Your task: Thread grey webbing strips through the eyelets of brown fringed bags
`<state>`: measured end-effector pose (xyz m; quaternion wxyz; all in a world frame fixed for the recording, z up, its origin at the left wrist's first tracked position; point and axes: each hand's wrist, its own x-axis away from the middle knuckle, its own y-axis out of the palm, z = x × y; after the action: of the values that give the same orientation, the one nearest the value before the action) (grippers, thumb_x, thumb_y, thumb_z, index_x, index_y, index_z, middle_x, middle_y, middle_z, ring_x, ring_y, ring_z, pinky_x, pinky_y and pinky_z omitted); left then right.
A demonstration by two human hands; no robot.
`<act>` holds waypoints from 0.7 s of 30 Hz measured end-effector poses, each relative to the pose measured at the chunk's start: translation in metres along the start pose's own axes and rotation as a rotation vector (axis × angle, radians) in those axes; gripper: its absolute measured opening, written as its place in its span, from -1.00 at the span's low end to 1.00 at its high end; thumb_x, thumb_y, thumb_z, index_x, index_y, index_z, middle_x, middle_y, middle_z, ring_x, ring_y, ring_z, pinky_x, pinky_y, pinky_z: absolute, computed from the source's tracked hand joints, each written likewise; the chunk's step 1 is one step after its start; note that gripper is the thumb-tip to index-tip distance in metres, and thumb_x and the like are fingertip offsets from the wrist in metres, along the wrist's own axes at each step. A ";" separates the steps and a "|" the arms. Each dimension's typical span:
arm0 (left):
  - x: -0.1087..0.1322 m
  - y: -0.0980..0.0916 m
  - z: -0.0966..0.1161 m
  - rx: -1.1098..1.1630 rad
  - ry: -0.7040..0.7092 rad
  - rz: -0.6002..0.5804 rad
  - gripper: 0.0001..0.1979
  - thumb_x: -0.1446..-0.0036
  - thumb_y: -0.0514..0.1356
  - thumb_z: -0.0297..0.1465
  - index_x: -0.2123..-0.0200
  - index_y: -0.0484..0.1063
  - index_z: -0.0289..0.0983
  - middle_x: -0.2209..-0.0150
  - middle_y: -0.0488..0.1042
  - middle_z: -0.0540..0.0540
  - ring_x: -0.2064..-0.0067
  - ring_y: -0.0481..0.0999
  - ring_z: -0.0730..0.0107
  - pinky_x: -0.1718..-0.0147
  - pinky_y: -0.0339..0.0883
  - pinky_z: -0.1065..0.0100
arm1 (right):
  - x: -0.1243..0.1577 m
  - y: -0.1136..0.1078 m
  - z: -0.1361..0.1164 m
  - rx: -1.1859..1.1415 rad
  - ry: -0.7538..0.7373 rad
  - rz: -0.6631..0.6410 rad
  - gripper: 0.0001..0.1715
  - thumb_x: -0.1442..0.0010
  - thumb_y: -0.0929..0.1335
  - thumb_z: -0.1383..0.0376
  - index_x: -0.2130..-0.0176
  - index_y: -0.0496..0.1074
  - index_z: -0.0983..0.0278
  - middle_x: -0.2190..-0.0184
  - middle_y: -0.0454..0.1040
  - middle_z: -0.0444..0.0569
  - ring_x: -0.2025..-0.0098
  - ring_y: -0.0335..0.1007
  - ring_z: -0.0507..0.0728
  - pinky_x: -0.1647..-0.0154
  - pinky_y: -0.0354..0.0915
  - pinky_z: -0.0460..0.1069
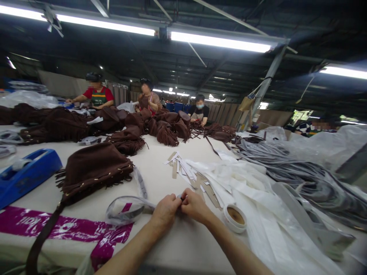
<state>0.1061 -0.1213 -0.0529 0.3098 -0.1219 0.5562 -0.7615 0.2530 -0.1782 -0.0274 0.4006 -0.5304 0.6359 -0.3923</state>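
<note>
Both my hands meet low in the middle of the head view, over the pale table [160, 164]. My left hand [165, 211] is closed on a strap wrapped in clear plastic [123, 210], which loops out to the left. Thumb and fingers of my right hand [193, 204] pinch at the same spot, where a small dark end shows between the hands. The exact grip there is mostly hidden. The wrapped strap curves back toward a dark brown fringed bag [96, 168] with small metal studs. A wide brown strap hangs from that bag over the front edge.
A blue tape dispenser [31, 172] stands left, a roll of tape [234, 218] right of my hands. Beyond lie card strips [183, 168], white sheets [258, 206], a grey dispenser [304, 217], wrapped straps [286, 168] and piled brown bags [169, 126]. Several co-workers [99, 95] are across the table.
</note>
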 end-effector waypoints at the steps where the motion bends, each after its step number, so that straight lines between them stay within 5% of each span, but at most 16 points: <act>1: -0.002 0.000 -0.002 0.006 0.011 0.000 -0.72 -0.20 -0.02 -0.53 0.12 0.42 -0.22 0.25 0.38 -0.07 0.20 0.35 0.29 0.24 0.19 0.38 | 0.001 -0.006 0.004 -0.016 -0.067 -0.038 -0.79 -0.06 0.34 0.46 0.23 0.34 0.29 0.47 0.51 -0.16 0.44 0.39 0.03 0.46 0.15 -0.13; 6: -0.011 0.001 -0.014 0.041 0.098 -0.005 -0.73 -0.18 -0.01 -0.56 0.19 0.44 -0.22 0.24 0.43 -0.05 0.14 0.37 0.33 0.16 0.20 0.41 | 0.009 -0.028 0.023 0.085 -0.421 -0.149 -0.83 -0.14 0.34 0.50 0.30 0.44 0.24 0.24 0.52 -0.10 0.24 0.35 0.06 0.16 0.19 -0.05; 11: -0.010 -0.008 -0.018 0.055 0.151 -0.031 -0.70 -0.16 -0.01 -0.56 0.20 0.46 -0.18 0.25 0.44 -0.03 0.16 0.39 0.33 0.16 0.23 0.40 | 0.018 -0.009 0.020 0.454 -0.621 -0.005 -0.83 -0.31 0.26 0.36 0.30 0.43 0.26 0.32 0.49 -0.04 0.26 0.29 0.13 0.22 0.16 0.01; 14: -0.003 -0.012 -0.014 0.020 0.025 0.005 -0.61 -0.13 -0.01 -0.59 0.01 0.36 -0.20 0.18 0.44 -0.09 0.12 0.39 0.28 0.10 0.23 0.32 | 0.020 0.009 0.006 0.421 -0.434 0.043 -0.87 -0.28 0.30 0.33 0.32 0.43 0.24 0.34 0.49 -0.04 0.27 0.31 0.14 0.29 0.16 -0.01; 17: 0.003 -0.011 -0.007 -0.030 -0.154 0.035 -0.65 -0.10 -0.02 -0.63 0.09 0.38 -0.30 0.17 0.45 -0.18 0.11 0.39 0.20 0.08 0.23 0.25 | 0.017 0.021 -0.012 0.344 -0.184 0.049 -0.88 -0.25 0.30 0.39 0.33 0.43 0.24 0.32 0.50 0.01 0.24 0.36 0.17 0.32 0.15 -0.01; 21: 0.008 -0.003 0.000 0.000 -0.175 0.064 -0.52 -0.08 -0.06 -0.66 -0.04 0.32 -0.27 0.13 0.42 -0.16 0.09 0.37 0.24 0.06 0.23 0.30 | 0.007 0.030 -0.031 0.291 0.006 0.102 -0.78 -0.23 0.22 0.51 0.22 0.38 0.30 0.30 0.52 0.10 0.25 0.42 0.21 0.35 0.15 0.01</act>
<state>0.0987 -0.1253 -0.0517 0.3813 -0.1703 0.5303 -0.7378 0.2130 -0.1793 -0.0445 0.4909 -0.4326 0.5994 -0.4611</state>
